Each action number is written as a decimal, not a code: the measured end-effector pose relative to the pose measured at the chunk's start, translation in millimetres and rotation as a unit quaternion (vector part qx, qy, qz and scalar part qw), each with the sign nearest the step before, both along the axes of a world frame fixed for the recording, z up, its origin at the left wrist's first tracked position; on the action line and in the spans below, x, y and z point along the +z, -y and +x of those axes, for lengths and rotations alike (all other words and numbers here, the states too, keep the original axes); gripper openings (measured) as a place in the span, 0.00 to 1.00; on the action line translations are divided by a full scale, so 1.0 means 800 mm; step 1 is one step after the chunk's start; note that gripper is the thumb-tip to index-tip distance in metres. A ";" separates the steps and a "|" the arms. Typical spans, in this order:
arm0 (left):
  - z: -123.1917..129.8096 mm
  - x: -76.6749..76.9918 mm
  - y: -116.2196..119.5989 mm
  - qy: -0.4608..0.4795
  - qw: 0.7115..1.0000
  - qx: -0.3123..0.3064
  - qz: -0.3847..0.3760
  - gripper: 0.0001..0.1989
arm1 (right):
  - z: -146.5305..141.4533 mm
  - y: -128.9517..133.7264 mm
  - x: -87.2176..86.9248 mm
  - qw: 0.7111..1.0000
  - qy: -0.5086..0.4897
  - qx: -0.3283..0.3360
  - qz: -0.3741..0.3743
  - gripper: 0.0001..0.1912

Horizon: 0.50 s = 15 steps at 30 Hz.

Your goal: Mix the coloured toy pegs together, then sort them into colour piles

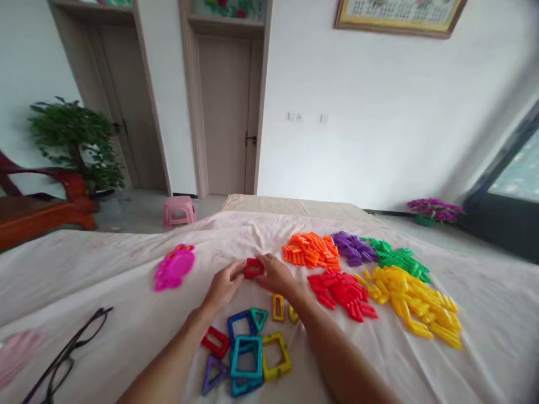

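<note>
A red open-framed magnetic tile (254,269) stands between my two hands at the middle of the cloth-covered table. My left hand (225,285) pinches its left side, and my right hand (278,275) grips its right side and top. More red shows beneath my right fingers, but I cannot tell its shape. Closer to me lie loose tiles: a yellow rectangle (278,308), a teal triangle (258,318), a blue square (240,324), a red rectangle (215,341), a light-blue square (246,372), a yellow square (287,359) and a purple triangle (214,387).
Right of my hands are piles of orange (311,251), purple (353,248), green (400,258), red (342,293) and yellow (415,303) plastic pieces. A pink plastic piece (177,266) lies to the left. Black-framed glasses (67,354) rest at the near left.
</note>
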<state>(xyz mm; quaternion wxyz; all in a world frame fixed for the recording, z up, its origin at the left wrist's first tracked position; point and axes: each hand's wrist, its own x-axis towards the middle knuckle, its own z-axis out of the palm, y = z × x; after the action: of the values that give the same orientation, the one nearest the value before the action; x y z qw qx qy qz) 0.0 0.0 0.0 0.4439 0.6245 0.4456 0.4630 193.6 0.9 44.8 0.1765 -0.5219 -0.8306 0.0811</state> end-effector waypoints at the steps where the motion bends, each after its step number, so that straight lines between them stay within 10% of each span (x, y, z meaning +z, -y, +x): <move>1: -0.001 0.000 0.000 0.003 1.000 0.001 -0.002 0.26 | 0.000 0.002 0.004 1.000 0.001 -0.015 0.020 0.29; 6: -0.027 0.000 -0.008 0.011 0.997 0.068 -0.021 0.24 | -0.012 0.020 0.034 0.997 -0.006 0.012 0.078 0.29; 10: -0.062 0.001 -0.018 0.003 0.986 0.163 -0.034 0.20 | -0.042 0.050 0.056 0.983 -0.013 0.181 0.007 0.19; 15: -0.074 -0.002 -0.023 -0.009 0.984 0.176 -0.039 0.18 | -0.084 0.097 0.046 0.961 0.072 0.266 -0.020 0.21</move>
<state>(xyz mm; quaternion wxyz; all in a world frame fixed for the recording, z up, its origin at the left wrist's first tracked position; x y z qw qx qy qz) -59.3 18.5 -1.6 0.3755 0.5223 0.5706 0.5105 126.1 -76.7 81.3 0.0779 -0.2900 -0.9481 0.1043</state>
